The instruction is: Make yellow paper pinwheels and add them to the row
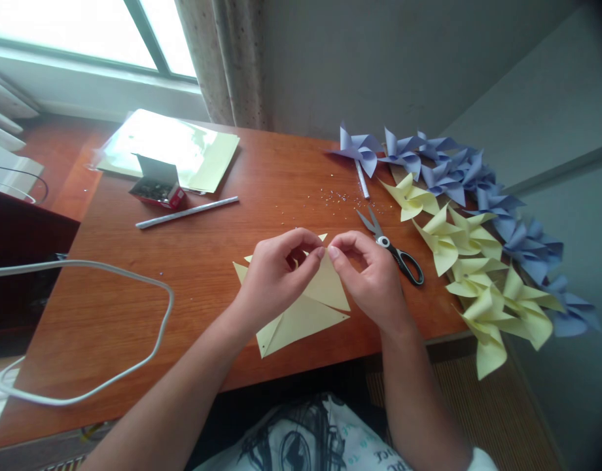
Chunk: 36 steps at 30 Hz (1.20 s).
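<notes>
A yellow paper square (301, 324) lies on the table, slit from its corners toward the middle, with small holes near some corner tips. Over its far part, my left hand (281, 265) is closed, thumb and forefinger pinched together. My right hand (367, 271) is pinched in the same way, its fingertips almost meeting those of the left. Whatever sits between the fingertips is too small to make out. Just beyond my right hand rest scissors (387, 243) with black and white handles, their blades slightly apart.
Several yellow pinwheels (441, 242) and purple pinwheels (492, 196) line the right edge. A paper stick (188, 212) lies near an open red box (158, 190) of small metal pieces. Behind are paper sheets (215, 163) in plastic. A white cable (171, 307) loops at left.
</notes>
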Motion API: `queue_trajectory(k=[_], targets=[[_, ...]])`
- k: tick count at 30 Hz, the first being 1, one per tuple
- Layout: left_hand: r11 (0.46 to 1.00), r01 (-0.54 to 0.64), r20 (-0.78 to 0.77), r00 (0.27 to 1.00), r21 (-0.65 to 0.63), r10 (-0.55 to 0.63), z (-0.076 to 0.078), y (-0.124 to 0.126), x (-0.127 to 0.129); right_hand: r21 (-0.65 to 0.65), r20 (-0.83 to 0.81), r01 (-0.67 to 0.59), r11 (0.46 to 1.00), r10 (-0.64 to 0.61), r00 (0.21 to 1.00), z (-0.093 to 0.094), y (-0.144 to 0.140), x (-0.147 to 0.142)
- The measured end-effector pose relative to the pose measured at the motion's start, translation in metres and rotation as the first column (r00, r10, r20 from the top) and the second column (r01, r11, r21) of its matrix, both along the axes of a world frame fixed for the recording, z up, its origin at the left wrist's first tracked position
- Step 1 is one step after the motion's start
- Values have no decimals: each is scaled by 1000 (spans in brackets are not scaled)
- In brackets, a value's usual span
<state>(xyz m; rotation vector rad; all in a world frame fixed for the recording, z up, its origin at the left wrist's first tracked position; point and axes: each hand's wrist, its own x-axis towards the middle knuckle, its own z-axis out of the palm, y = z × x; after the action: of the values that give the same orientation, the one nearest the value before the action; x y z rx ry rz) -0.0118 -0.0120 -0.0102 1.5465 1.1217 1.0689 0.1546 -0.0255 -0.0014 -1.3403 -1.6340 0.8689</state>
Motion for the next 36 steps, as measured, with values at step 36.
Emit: queue_trajectory(k=[36], targets=[[997,-62,8,998,41,62,-3,1,0,98,73,90,991,-98,993,2,-6,-8]])
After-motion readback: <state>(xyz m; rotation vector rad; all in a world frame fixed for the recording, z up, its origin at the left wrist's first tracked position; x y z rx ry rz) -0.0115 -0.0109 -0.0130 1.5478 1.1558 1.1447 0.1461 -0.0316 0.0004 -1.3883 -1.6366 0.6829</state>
